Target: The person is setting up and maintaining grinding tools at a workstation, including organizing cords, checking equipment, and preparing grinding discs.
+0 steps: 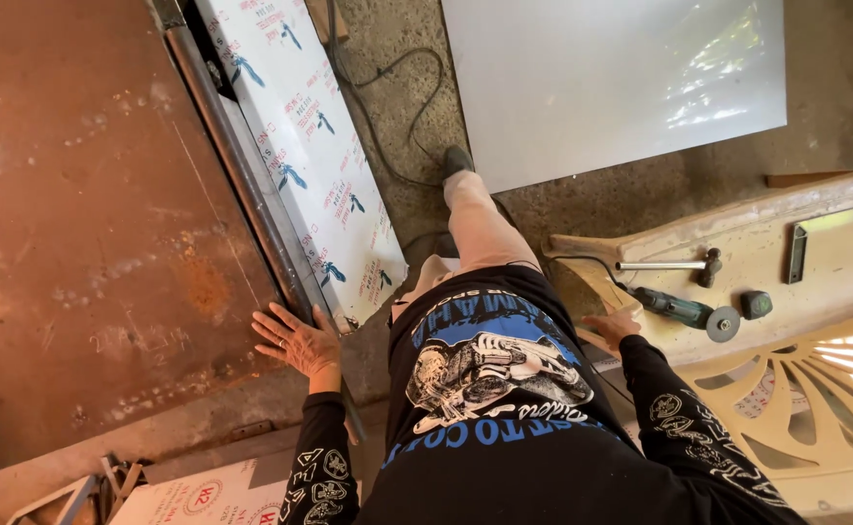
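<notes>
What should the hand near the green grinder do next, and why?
Probably close the right hand around the green grinder. That hand lies open on the plastic chair right at the grinder's handle end, holding nothing, while the left hand rests flat on the rusty metal table beside the metal bar.

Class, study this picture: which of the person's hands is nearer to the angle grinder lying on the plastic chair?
Right. The right hand rests on the chair's edge just beside the angle grinder, near its handle end. The left hand lies flat on the rusty metal table, far across the body.
</notes>
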